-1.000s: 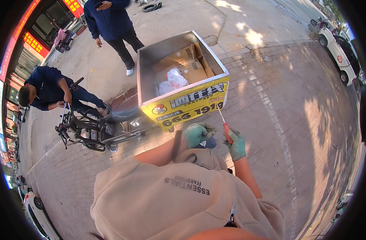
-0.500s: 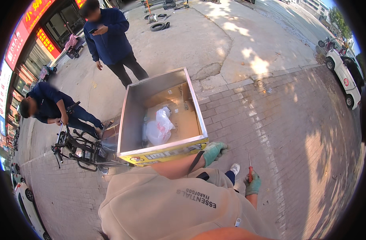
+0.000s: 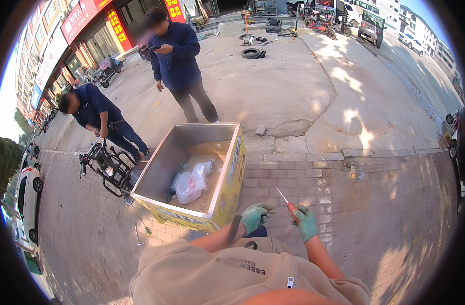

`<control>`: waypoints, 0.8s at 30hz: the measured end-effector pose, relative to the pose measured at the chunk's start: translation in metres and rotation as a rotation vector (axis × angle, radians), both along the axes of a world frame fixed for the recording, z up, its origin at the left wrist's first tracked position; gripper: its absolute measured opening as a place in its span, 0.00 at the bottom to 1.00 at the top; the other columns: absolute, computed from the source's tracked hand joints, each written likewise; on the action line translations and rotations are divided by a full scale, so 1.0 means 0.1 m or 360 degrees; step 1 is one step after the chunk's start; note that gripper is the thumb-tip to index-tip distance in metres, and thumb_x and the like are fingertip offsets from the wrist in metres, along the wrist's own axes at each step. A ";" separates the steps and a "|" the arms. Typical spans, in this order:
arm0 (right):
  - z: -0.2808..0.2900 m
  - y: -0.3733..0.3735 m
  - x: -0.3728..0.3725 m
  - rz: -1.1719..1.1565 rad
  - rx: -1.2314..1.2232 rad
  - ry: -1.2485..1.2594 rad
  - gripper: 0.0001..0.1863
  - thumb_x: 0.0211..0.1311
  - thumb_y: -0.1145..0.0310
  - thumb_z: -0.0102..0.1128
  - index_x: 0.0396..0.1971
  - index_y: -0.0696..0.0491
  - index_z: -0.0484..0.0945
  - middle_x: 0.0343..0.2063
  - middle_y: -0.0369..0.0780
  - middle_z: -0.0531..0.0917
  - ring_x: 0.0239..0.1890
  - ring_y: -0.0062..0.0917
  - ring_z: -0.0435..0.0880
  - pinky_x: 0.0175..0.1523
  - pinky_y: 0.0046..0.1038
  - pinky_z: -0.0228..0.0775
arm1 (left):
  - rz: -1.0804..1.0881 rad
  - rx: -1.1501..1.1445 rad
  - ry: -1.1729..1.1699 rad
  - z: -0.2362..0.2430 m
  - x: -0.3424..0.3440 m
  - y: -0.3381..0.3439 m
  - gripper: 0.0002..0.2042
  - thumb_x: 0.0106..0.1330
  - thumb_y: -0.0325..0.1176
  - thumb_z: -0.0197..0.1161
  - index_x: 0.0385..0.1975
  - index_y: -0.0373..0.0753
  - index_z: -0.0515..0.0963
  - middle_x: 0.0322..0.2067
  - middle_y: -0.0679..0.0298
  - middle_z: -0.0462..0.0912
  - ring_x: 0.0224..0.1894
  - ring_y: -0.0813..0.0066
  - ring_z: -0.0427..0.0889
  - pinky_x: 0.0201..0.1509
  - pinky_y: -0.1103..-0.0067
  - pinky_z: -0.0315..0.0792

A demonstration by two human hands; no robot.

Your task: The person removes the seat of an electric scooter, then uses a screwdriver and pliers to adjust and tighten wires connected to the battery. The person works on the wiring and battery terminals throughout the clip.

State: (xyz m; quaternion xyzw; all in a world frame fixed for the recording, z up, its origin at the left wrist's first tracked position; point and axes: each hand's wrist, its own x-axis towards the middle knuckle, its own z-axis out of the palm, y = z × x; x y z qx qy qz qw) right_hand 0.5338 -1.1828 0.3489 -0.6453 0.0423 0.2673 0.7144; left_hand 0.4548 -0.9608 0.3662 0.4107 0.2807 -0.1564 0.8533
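Head camera view: A green-gloved right hand (image 3: pixel 307 224) holds a red-handled screwdriver (image 3: pixel 292 207) in the air above brick paving (image 3: pixel 362 218), to the right of an open yellow-sided box (image 3: pixel 232 175) and apart from it. The grip is closed about the handle; the metal shaft points far and to the left, its long axis slanting back toward the near right. The left hand (image 3: pixel 254 217), gloved to match, is raised between box and tool with fingers curled; whether that grip holds anything cannot be told. Lettering on the box's yellow sides is too steeply angled to read clearly. Inside, a white plastic bag (image 3: pixel 190 187) lies on cardboard (image 3: pixel 217 152). Dark printed letters cross the chest of a beige sweatshirt (image 3: pixel 191 274). At far left, red shop signs (image 3: pixel 80 20) carry pale and yellow characters. A person in dark blue (image 3: pixel 98 104) bends over handlebars (image 3: pixel 83 160); another person (image 3: pixel 179 61), phone (image 3: pixel 154 48) in hand, stands beyond the box.
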 end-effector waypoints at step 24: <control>-0.42 0.62 4.66 0.0550 -0.0225 0.0219 0.16 0.55 0.61 0.66 0.42 0.49 0.80 0.26 0.35 0.80 0.21 0.21 0.76 0.23 0.26 0.73 | 0.1082 -0.0126 -0.0054 0.09 3.44 0.59 0.20 0.65 0.17 0.47 0.57 0.25 0.67 0.55 0.47 0.75 0.51 0.62 0.81 0.51 0.78 0.79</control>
